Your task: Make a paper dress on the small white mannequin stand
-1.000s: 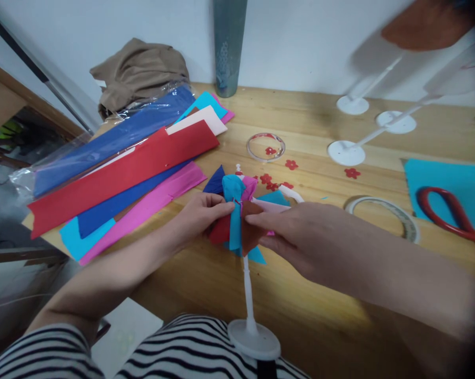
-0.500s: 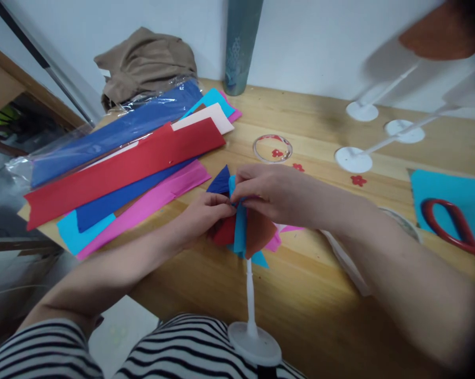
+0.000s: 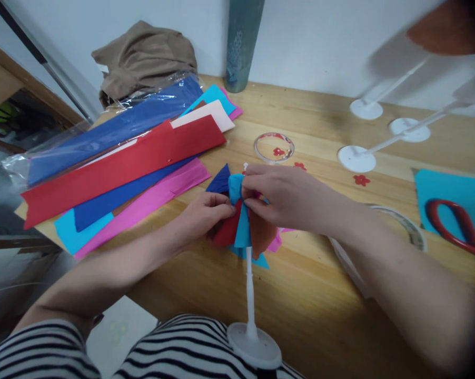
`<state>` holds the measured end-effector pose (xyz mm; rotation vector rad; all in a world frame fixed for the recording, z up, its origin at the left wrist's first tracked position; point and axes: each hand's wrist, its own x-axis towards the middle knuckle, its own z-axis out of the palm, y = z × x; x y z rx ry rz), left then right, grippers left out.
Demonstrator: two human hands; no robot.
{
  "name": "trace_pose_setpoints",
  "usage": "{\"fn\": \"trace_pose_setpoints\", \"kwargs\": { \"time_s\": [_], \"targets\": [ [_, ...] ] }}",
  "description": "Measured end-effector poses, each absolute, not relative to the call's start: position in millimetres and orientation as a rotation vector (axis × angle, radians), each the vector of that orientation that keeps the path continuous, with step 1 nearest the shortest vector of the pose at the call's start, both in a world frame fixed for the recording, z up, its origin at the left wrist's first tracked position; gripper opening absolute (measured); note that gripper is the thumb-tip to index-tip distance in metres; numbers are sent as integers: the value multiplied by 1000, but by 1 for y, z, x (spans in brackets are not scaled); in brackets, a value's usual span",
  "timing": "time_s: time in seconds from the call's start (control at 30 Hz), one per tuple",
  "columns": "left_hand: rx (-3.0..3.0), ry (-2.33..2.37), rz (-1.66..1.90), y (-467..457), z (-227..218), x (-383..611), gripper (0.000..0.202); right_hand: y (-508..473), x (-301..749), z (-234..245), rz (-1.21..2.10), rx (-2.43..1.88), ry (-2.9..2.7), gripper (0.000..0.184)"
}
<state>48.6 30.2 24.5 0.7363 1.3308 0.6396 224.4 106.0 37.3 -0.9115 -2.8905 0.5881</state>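
Note:
A bundle of folded paper pieces (image 3: 241,226), blue, red, brown, pink and dark blue, is gathered round the top of a white plastic stand (image 3: 252,337) that lies towards me with its round base over my lap. My left hand (image 3: 206,216) pinches the bundle from the left side. My right hand (image 3: 280,197) is closed over the bundle's upper part from the right, fingers pressed on the light blue piece. The stand's tip pokes out just above my right fingers.
On the wooden table (image 3: 312,295): long coloured paper sheets (image 3: 122,163) at left, some in a clear bag, a brown cloth (image 3: 146,58), a dark tube (image 3: 243,42), a clear ring (image 3: 274,147), red paper flowers (image 3: 362,180), a tape roll (image 3: 407,231), red scissors (image 3: 454,226) on blue paper, other white stands (image 3: 358,158).
My right hand has moved from the bundle's right side up over its top and now grips it there. My left hand has kept its pinch. The view shifted slightly.

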Motion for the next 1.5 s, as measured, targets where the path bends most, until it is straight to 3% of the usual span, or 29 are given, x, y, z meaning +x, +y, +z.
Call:
{"fn": "trace_pose_setpoints", "kwargs": {
  "time_s": [0.5,0.63,0.83,1.03,1.27,1.5],
  "targets": [
    [865,1359,625,29,7,48,41,106,208,44,630,-1289,-2810,22],
    [838,1367,598,30,11,50,39,108,217,46,783,-1269,-2662,17],
    [831,1373,601,30,13,51,36,102,233,40,907,-1041,-2631,28],
    [849,1384,593,31,11,50,35,94,231,34,805,-990,-2733,35],
    [905,1352,602,30,15,48,44,82,255,50,630,-971,-2475,25],
    [893,1349,597,30,14,48,45,41,265,30,271,-943,-2679,38]
  ]
}}
